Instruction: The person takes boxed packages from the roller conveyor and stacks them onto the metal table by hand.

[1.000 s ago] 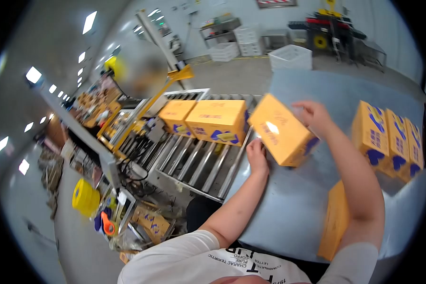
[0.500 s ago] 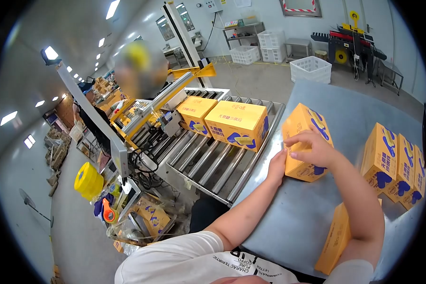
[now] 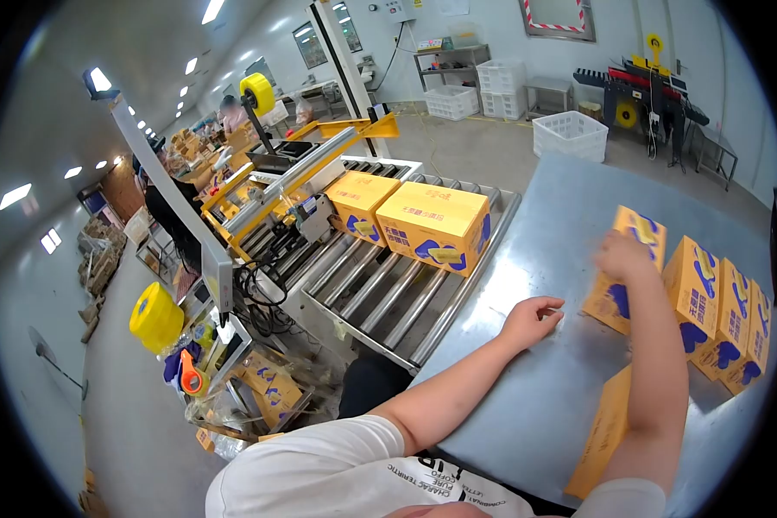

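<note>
A yellow carton point(image 3: 609, 298) with blue print stands on the metal table point(image 3: 492, 380), just left of a row of similar cartons point(image 3: 698, 298). My right hand point(image 3: 623, 256) is at this carton's upper part, its fingers smeared by motion, so I cannot see whether they grip it. To the left, my left hand point(image 3: 531, 324) is held low over the table, apart from the carton, with fingers loosely bent and nothing in them. Another yellow carton point(image 3: 597, 440) lies near my body, partly hidden by my right forearm.
Two yellow cartons point(image 3: 436, 220) sit on the roller conveyor point(image 3: 397, 298) left of the table. A taping machine point(image 3: 293, 177) with a yellow tape roll spans it. White crates point(image 3: 570, 134) stand beyond. An orange tape dispenser point(image 3: 192, 377) lies lower left.
The carton has moved right, towards the row, with my right hand at it. My left hand has come away from it. The cartons on the rollers have stayed put.
</note>
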The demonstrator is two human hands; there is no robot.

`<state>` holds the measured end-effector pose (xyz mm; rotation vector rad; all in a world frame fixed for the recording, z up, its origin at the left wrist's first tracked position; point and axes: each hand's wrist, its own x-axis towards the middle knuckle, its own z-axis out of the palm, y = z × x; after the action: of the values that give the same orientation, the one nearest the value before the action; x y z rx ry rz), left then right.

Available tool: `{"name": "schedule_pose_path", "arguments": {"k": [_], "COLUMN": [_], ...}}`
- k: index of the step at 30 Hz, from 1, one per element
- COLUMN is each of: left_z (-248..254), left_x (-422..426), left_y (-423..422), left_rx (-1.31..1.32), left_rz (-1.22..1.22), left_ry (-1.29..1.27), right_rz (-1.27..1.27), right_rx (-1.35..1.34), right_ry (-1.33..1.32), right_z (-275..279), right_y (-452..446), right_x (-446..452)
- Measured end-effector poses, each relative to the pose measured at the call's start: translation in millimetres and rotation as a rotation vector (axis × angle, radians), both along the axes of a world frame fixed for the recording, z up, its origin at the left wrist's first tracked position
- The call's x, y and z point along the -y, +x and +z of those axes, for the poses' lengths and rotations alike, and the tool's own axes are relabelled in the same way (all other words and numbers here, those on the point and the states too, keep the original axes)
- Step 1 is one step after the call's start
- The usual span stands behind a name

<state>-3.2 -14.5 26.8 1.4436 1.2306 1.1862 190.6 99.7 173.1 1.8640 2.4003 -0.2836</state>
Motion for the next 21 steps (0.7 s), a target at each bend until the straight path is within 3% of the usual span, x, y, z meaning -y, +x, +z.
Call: {"name": "schedule_pose_path", "arguments": {"k": [3, 8, 10, 12, 14, 16, 21], "left_z": [9, -2, -9, -3, -14, -24, -17], "left_x": [2, -5, -8, -5, -11, -16, -18], "left_y": [0, -4, -1, -4, -2, -1, 1], "left_rx": [-0.023, 0.078, 0.094, 0.130, 0.155, 0.193, 0.507], "left_rz": [0.029, 0.044, 0.053, 0.052, 0.065, 0.096, 0.219], "left_ry": [-0.006, -0.024, -0.016, -0.042, 0.024, 0.074, 0.169], "right_rz": [-0.328, -0.450, -0.383, -0.322, -0.240, -0.146, -0.086], "right_rx": [0.227, 0.629, 0.686, 0.460, -0.040, -0.228, -0.717], "right_ry": [-0.034, 0.072, 0.208, 0.299, 0.329, 0.483, 0.272], "right_z": [14, -4, -13, -19, -22, -52, -63], "right_y": [35, 37, 38, 38, 47, 57, 42], "right_x": [-9, -2, 10, 15, -5, -32, -54]}}
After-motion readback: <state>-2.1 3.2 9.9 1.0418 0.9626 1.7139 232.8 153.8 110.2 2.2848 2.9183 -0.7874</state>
